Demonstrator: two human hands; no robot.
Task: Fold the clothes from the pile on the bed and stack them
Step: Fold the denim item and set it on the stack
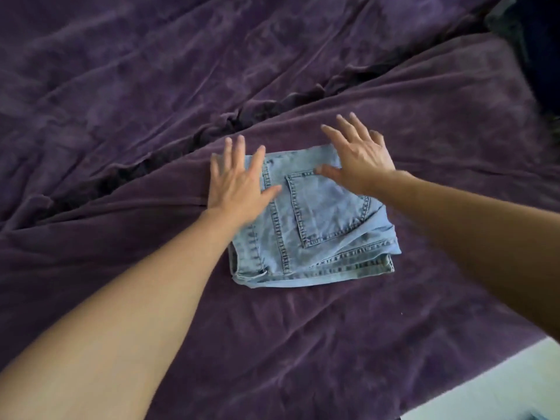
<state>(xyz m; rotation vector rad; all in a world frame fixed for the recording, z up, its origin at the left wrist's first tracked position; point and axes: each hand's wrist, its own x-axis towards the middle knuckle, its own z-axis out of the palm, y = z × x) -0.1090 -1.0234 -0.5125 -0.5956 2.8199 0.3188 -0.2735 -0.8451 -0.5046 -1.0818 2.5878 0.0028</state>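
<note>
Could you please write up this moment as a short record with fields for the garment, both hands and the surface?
garment: light blue jeans, folded into a compact rectangle, back pocket up
surface: purple bedspread, wrinkled
left hand: open, fingers spread, on the jeans' far left corner
right hand: open, fingers spread, at the far right corner; contact unclear

Light blue faded denim jeans [315, 225] on deep purple bedspread [151, 86]
</note>
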